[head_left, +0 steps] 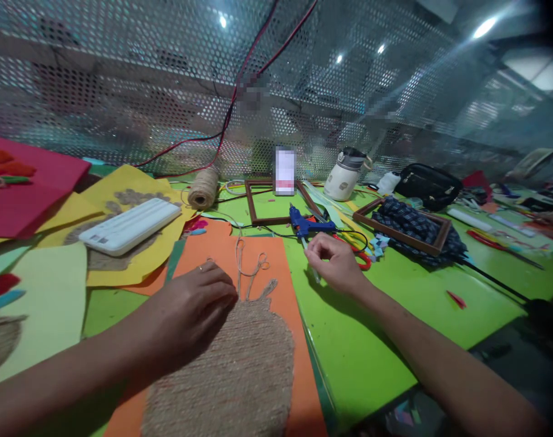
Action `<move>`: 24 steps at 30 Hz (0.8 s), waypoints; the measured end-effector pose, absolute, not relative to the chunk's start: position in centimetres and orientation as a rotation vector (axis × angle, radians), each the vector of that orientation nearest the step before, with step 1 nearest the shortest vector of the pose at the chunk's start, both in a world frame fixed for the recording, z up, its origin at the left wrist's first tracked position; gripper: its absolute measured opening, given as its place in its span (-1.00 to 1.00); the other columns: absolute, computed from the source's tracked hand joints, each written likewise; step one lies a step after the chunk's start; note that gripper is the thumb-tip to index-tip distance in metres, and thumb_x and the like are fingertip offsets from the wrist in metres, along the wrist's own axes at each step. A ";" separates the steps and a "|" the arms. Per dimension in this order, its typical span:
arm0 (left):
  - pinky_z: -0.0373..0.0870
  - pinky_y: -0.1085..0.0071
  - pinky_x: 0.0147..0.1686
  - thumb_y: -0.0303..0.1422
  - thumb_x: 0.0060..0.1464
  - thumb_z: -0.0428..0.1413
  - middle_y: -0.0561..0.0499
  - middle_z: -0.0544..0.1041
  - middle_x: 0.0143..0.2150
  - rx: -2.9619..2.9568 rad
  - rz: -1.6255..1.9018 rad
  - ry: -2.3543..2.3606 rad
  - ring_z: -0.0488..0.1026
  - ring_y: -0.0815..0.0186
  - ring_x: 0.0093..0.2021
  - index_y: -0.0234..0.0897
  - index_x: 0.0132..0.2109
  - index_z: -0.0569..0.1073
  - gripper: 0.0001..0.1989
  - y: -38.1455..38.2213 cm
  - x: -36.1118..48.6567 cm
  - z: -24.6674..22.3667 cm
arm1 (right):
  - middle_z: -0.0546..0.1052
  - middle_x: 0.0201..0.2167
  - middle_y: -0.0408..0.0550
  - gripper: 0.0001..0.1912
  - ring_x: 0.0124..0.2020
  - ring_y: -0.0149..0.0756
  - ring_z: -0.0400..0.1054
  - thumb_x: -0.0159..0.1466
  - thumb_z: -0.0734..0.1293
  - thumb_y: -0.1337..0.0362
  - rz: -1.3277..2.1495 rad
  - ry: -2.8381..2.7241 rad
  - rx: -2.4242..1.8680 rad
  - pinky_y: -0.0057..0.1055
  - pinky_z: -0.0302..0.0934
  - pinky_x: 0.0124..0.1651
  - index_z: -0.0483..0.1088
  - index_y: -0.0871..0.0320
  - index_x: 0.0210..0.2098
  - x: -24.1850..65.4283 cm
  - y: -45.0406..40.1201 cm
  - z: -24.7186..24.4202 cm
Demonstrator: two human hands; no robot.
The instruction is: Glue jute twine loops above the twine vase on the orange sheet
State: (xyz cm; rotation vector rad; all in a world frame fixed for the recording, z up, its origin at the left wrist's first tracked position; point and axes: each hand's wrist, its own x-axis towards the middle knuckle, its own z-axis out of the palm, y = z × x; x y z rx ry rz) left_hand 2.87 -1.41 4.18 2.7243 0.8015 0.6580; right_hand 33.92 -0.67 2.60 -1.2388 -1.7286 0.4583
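Note:
My left hand is curled over the top of a flat twine-covered vase shape on an orange sheet. Its fingertips are pressed together where a loose strand of jute twine meets the shape; the grip itself is partly hidden. Small twine loops stand above the shape's edge. To the right, my right hand is closed, its fingertips at a clear glue stick that sticks out of the back of a blue glue gun. The gun lies on the green table.
A twine spool, a wooden frame and a blurred phone stand behind. A white power bank lies left on yellow paper. Red-handled scissors, a bottle, a second frame and dark folded fabric are right.

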 end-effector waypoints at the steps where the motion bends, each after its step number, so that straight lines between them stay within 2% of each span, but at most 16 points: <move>1: 0.39 0.29 -0.18 -0.38 0.36 0.00 -0.05 0.58 -0.26 2.736 0.618 0.771 0.45 0.23 -0.21 -0.20 -0.20 0.57 -0.75 -1.5 3.0 4.1 | 0.42 -0.41 -0.10 -0.81 -0.44 -0.35 0.29 0.21 0.34 0.29 0.448 -1.744 -1.229 -0.35 0.20 -0.34 0.31 0.11 -0.51 34.1 -0.4 2.6; 2: 0.39 0.28 -0.16 -0.38 0.37 -0.01 -0.06 0.58 -0.24 2.747 0.577 0.748 0.45 0.22 -0.19 -0.20 -0.18 0.57 -0.75 -1.4 3.2 4.0 | 0.46 -0.33 -0.05 -0.92 -0.39 -0.32 0.33 0.21 0.36 0.28 0.442 -1.753 -1.237 -0.34 0.25 -0.30 0.41 0.13 -0.41 34.3 -0.1 2.6; 4: 0.39 0.27 -0.16 -0.38 0.38 -0.03 -0.08 0.58 -0.22 2.757 0.545 0.734 0.44 0.21 -0.16 -0.21 -0.17 0.56 -0.74 -1.0 3.4 4.0 | 0.50 -0.28 -0.01 -0.87 -0.37 -0.29 0.36 0.21 0.36 0.27 0.409 -1.761 -1.328 -0.32 0.29 -0.27 0.51 0.15 -0.25 35.0 0.6 2.6; 5: 0.39 0.28 -0.17 -0.38 0.39 -0.04 -0.08 0.58 -0.22 2.760 0.549 0.724 0.44 0.20 -0.15 -0.22 -0.17 0.56 -0.73 -0.8 3.5 4.0 | 0.52 -0.29 0.00 -0.85 -0.37 -0.27 0.37 0.22 0.35 0.26 0.379 -1.765 -1.388 -0.31 0.29 -0.26 0.53 0.15 -0.25 35.5 0.9 2.7; 9: 0.40 0.29 -0.16 -0.41 0.39 -0.03 -0.08 0.60 -0.15 2.755 0.616 0.654 0.44 0.21 -0.12 -0.23 -0.13 0.55 -0.75 -0.5 3.6 3.7 | 0.52 -0.50 -0.08 -0.83 -0.48 -0.32 0.32 0.23 0.35 0.28 0.310 -1.832 -1.538 -0.37 0.18 -0.36 0.50 0.15 -0.47 37.0 1.9 3.8; 12: 0.42 0.29 -0.12 -0.42 0.37 -0.02 -0.08 0.61 -0.10 2.747 0.681 0.615 0.47 0.22 -0.09 -0.23 -0.08 0.55 -0.77 -0.4 3.6 2.9 | 0.27 -0.73 -0.24 -0.60 -0.62 -0.43 0.10 0.20 0.43 0.21 0.299 -1.909 -1.576 -0.40 -0.01 -0.46 0.31 0.14 -0.70 37.2 2.7 4.9; 14: 0.42 0.28 -0.09 -0.41 0.38 -0.02 -0.08 0.61 -0.06 2.753 0.701 0.599 0.48 0.20 -0.06 -0.23 -0.05 0.55 -0.77 -0.4 3.4 2.2 | 0.13 -0.77 -0.28 -0.46 -0.64 -0.46 0.00 0.21 0.45 0.16 0.269 -1.938 -1.594 -0.40 -0.09 -0.48 0.17 0.13 -0.77 37.0 3.7 5.3; 16: 0.43 0.26 -0.07 -0.40 0.39 -0.03 -0.09 0.61 -0.04 2.759 0.697 0.623 0.48 0.19 -0.03 -0.23 -0.02 0.54 -0.76 -0.4 3.3 1.7 | 0.20 -0.74 -0.27 -0.52 -0.62 -0.45 0.06 0.23 0.43 0.22 0.217 -1.936 -1.601 -0.42 -0.04 -0.46 0.23 0.14 -0.74 36.6 4.9 5.3; 19: 0.43 0.24 -0.06 -0.36 0.40 -0.03 -0.08 0.61 -0.03 2.753 0.673 0.691 0.48 0.18 -0.03 -0.21 0.01 0.52 -0.77 -0.4 3.1 1.3 | 0.50 -0.50 -0.17 -0.90 -0.47 -0.38 0.31 0.21 0.40 0.41 0.113 -1.920 -1.594 -0.45 0.16 -0.34 0.51 0.17 -0.44 36.4 6.3 5.1; 21: 0.43 0.25 -0.09 -0.34 0.40 -0.04 -0.08 0.61 -0.05 2.755 0.672 0.684 0.47 0.16 -0.04 -0.21 0.00 0.52 -0.76 -0.4 3.2 1.4 | 0.59 -0.35 -0.08 -0.86 -0.35 -0.32 0.40 0.22 0.38 0.46 0.041 -1.927 -1.590 -0.42 0.24 -0.24 0.57 0.16 -0.28 36.7 6.5 4.9; 24: 0.41 0.25 -0.17 -0.34 0.41 -0.07 -0.08 0.60 -0.14 2.771 0.670 0.666 0.43 0.15 -0.10 -0.22 -0.08 0.52 -0.74 -0.5 3.4 1.8 | 0.61 -0.29 0.00 -0.87 -0.28 -0.27 0.43 0.27 0.36 0.44 -0.025 -1.974 -1.603 -0.36 0.28 -0.15 0.57 0.17 -0.29 37.1 6.0 4.5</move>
